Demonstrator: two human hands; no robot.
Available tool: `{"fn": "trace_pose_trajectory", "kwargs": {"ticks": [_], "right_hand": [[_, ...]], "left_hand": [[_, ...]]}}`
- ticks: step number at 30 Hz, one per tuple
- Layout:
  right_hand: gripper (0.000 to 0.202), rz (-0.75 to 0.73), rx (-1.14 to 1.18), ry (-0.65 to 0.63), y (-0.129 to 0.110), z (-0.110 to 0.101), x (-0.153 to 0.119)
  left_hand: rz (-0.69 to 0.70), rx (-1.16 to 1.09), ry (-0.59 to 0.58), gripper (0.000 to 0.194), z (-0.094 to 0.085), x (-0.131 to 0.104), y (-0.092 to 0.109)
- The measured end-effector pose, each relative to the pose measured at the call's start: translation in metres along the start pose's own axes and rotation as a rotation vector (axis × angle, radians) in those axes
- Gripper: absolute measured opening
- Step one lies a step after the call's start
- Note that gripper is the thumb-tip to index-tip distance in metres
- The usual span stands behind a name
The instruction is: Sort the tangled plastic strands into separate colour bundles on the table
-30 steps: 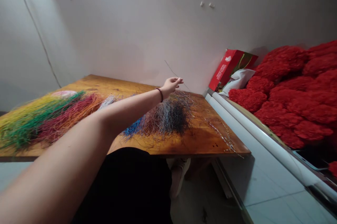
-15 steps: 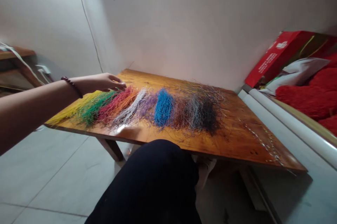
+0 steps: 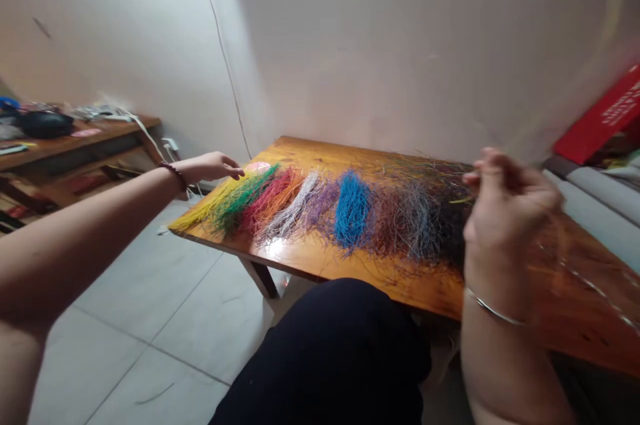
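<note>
My left hand [image 3: 219, 166] hovers at the far left end of the wooden table [image 3: 310, 148], fingers loosely bent and apart, with nothing seen in them. Beneath and beside it lie a yellow bundle of thin wire-like strands [image 3: 197, 208] and a green bundle [image 3: 245, 198]. My right hand [image 3: 510, 202] is raised over the right part of the table, smeared by motion, its fingers pinched together. A thin yellow strand [image 3: 459, 200] shows at its fingertips, with a blurred yellowish streak above. My right wrist and forearm hide part of the black bundle [image 3: 450, 232].
Red, orange, white, purple, blue [image 3: 353, 212], brown and grey bundles lie in a row between my hands. A red box [image 3: 605, 112] stands at the right. A second table [image 3: 75, 152] with clutter is at the left. My dark-clothed knee [image 3: 350, 345] is against the near edge.
My right hand has come into view from outside the frame, raised and pinched. My left hand has shifted from above the red bundle to the yellow and green end. The view has turned left.
</note>
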State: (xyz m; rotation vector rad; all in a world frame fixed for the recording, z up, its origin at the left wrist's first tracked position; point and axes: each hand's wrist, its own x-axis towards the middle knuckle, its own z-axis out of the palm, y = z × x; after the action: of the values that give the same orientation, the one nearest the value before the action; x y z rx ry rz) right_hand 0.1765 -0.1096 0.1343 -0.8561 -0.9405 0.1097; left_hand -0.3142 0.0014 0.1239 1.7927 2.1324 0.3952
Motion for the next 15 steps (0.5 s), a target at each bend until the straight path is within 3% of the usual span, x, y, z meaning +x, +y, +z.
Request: {"fn": "trace_pose_trajectory", "kwargs": {"ticks": [2,4,9,12,15], "right_hand": [[0.025,0.087,0.042,-0.1,0.022,0.035,-0.012],[0.027,0.133,0.046,-0.179,0.044,0.054,-0.027],[0.03,0.184,0.058,-0.284,0.085,0.064,-0.051],[0.032,0.198,0.056,-0.304,0.098,0.062,-0.053],[0.033,0.273,0.136,-0.306,0.111,0.062,-0.051]], "left_hand": [[0.016,0.118,-0.059,0.024,0.006,0.004,-0.007],[0.003,0.212,-0.037,0.028,0.016,0.006,-0.012],[-0.013,0.283,0.012,0.034,0.035,0.002,-0.01],[0.02,0.311,0.157,0.044,0.042,-0.011,0.01],[0.258,0.193,0.427,0.046,0.066,-0.03,0.057]]}}
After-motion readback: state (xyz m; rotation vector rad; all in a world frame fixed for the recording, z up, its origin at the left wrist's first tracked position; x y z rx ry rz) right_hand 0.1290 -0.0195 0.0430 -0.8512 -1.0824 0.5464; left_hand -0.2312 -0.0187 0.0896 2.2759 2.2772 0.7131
